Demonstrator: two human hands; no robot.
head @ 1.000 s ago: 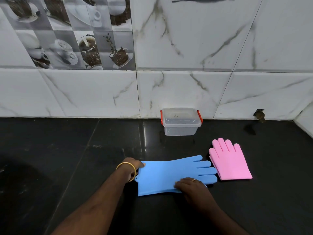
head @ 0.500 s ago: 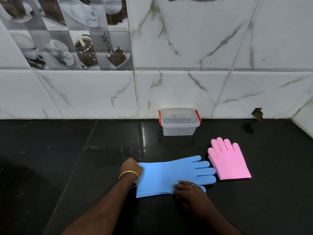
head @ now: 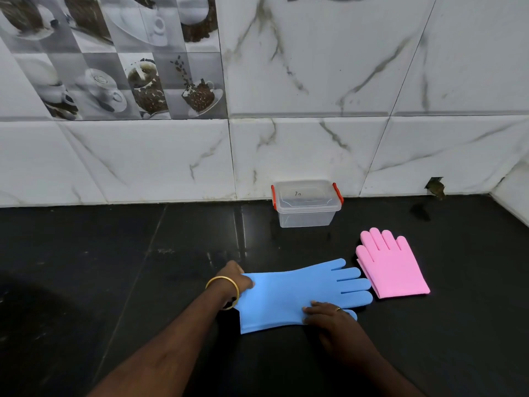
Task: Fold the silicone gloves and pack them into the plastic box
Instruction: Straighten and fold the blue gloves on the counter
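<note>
The blue glove (head: pixel 300 293) lies flat on the black worktop (head: pixel 114 267), cuff to the left and fingers pointing right, its fingertips just beside the pink glove (head: pixel 392 265). The pink glove lies folded, fingers pointing away toward the wall. The left hand (head: pixel 233 277), with a gold bangle (head: pixel 223 292) on its wrist, is closed on the far corner of the blue cuff. The right hand (head: pixel 329 315) lies flat and spread on the near edge of the blue glove, close to the thumb, pressing it down; it wears a ring.

Behind them, against the marble-patterned wall tiles (head: pixel 343 81), stands the plastic box (head: pixel 307 204), clear, its lid on, with red latches at both ends. A small dark handwritten mark shows on the lid, too small to read. Tiles printed with coffee cups and beans (head: pixel 114 58) fill the upper left.

Compared with half a second ago, both hands are in nearly the same places on the blue glove, the left fingers gripping slightly further over the cuff; the gloves and box have not shifted.
</note>
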